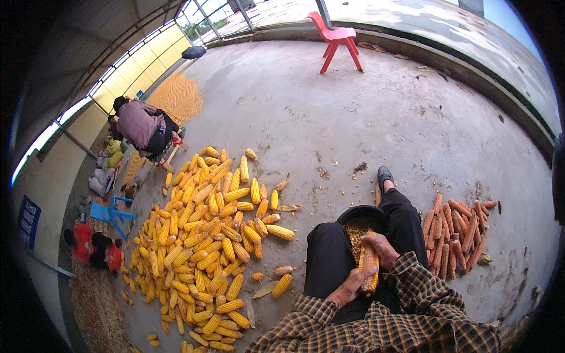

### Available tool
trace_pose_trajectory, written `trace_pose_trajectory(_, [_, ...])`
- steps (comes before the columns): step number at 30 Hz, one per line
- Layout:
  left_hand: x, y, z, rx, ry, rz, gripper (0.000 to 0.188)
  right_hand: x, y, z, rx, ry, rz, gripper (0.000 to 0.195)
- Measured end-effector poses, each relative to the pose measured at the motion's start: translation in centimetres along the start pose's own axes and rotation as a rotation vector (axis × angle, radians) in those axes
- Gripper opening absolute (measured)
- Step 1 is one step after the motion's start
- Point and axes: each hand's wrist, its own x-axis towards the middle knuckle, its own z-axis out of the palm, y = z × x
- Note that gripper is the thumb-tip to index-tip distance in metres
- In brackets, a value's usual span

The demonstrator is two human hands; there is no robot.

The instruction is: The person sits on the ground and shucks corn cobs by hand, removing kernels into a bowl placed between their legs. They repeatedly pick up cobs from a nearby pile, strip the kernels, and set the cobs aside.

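Observation:
My left hand point(352, 284) grips the lower end of a yellow ear of corn point(368, 261), which is partly stripped, with bare rows showing on it. The upper end is in my right hand point(382, 248). The ear lies over my lap, above a dark basin point(362, 213) wedged between my knees. Loose kernels point(355, 234) cover what I can see of the basin's inside; my hands and legs hide the rest. On the floor to the left spreads a large heap of unshelled corn ears point(198, 247). To the right, reddish stripped cobs point(454, 238) lie in a smaller pile.
A person point(143, 125) sits bent over on a low stool at the upper left, near spread kernels point(176, 98). More people in red point(82, 242) are by a blue chair point(108, 213) at far left. A red plastic chair point(337, 37) stands ahead, near a low kerb.

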Motion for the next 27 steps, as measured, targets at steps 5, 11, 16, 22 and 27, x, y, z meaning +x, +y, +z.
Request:
trace_pose_trajectory(5, [-0.7, 0.8, 0.5, -0.199, -0.084, -0.002, 0.047, 0.1, 0.1, 0.1, 0.120, -0.058, -0.022, 0.023])
trace_pose_trajectory(11, [-1.0, 1.3, 0.4, -0.348, -0.196, -0.045, 0.047, -0.3, -0.6, -0.3, 0.432, -0.154, 0.070, 0.019])
trace_pose_trajectory(16, [-0.5, 0.5, 0.0, -0.169, -0.147, -0.085, 0.044, 0.3, 0.1, -0.6, 0.267, -0.125, 0.005, 0.016])
trace_pose_trajectory(22, [1.1, -1.0, 0.5, 0.195, 0.155, 0.077, 0.052, 0.8, 0.2, -0.5, 0.239, -0.004, 0.088, 0.025])
trace_pose_trajectory(27, [0.6, -0.7, 0.0, -0.064, 0.028, -0.014, 0.046, 1.3, 1.0, -0.3, -0.054, 0.070, -0.065, 0.024])
